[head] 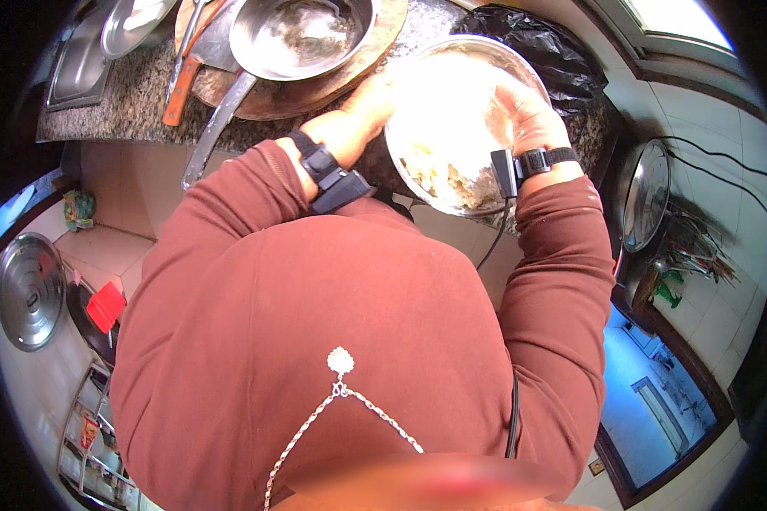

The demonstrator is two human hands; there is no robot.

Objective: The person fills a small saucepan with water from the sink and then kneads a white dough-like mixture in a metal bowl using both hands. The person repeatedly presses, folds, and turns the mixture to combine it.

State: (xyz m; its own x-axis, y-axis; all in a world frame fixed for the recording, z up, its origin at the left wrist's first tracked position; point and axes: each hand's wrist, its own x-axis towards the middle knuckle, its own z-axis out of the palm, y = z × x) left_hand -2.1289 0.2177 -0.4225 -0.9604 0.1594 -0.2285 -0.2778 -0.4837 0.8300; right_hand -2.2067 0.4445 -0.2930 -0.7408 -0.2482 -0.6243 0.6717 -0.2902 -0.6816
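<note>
A round metal basin (pixel 399 153) stands at the counter's edge, with pale, crumbly dough (pixel 454 179) in it; its upper part is washed out by glare. My left hand (pixel 374 105) is at the basin's left rim, its fingers lost in the bright light, so its hold cannot be told. Inside the basin at the right, my right hand (pixel 527 118) lies against the pale mass, fingers bent; whether it grips any is unclear. Both wrists wear black strapped devices.
Left of the basin, a metal saucepan (pixel 303 70) sits on a round wooden board (pixel 387 48), its handle jutting over the counter edge. A cleaver with a wooden handle (pixel 182 92) lies beside it. A black plastic bag (pixel 550 51) is behind the basin.
</note>
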